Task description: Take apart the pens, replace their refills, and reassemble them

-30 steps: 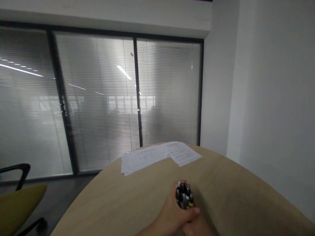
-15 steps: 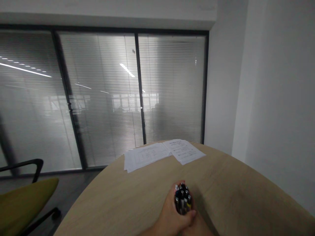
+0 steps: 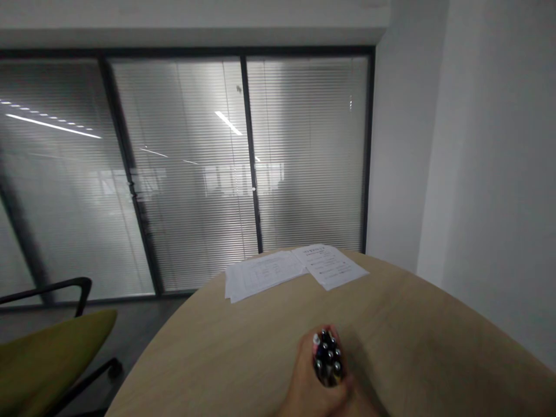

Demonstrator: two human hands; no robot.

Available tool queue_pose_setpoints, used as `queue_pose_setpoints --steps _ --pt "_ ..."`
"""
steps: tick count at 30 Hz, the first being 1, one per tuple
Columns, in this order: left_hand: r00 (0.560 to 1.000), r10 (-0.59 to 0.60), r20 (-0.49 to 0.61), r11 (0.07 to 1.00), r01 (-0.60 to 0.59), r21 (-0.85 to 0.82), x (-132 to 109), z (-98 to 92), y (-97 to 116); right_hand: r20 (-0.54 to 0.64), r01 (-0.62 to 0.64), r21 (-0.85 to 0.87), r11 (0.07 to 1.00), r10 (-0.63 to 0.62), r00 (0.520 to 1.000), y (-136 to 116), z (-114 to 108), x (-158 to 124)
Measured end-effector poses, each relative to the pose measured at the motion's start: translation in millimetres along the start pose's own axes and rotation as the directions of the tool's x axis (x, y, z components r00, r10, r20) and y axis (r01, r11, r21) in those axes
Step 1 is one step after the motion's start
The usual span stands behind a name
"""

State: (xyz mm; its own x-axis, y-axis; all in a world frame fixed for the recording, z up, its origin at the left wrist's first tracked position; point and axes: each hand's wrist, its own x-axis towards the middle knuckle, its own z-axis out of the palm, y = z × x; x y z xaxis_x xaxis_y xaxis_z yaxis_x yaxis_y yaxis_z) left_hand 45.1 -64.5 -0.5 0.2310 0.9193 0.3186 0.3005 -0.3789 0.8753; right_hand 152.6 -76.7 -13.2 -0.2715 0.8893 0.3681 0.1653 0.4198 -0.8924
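Observation:
A tight bundle of several pens stands roughly upright near the front of the table, their dark, shiny ends facing up towards me. One pale pink-and-white end shows at the bundle's left side. My left hand is closed around the bundle from the left, its thumb across the near side. At the right and below, my right hand is wrapped against the same pens, with most of its fingers hidden. The lower part of the pens is out of sight inside the hands.
The round wooden table carries printed sheets of paper at its far side, one more sheet overlapping them. A yellow-green chair with black armrests stands at the left. Behind are glass panels with blinds and a pale wall.
The whole view has shifted slightly, so table, papers and chair sit a little further right. My hands with the pens appear slightly lower and further right, the pen tops tipped more towards me.

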Motion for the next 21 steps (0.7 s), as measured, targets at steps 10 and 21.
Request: queue_pose_setpoints --steps 10,21 --pt "0.994 -0.086 -0.064 0.995 0.088 0.039 6 -9.5 19 -0.011 0.011 0.019 1.000 -0.011 1.000 14 3 -1" --pt "0.907 0.394 0.150 0.849 -0.421 0.320 6 -31.4 24 0.004 -0.038 -0.010 0.999 0.038 0.999 32 20 12"
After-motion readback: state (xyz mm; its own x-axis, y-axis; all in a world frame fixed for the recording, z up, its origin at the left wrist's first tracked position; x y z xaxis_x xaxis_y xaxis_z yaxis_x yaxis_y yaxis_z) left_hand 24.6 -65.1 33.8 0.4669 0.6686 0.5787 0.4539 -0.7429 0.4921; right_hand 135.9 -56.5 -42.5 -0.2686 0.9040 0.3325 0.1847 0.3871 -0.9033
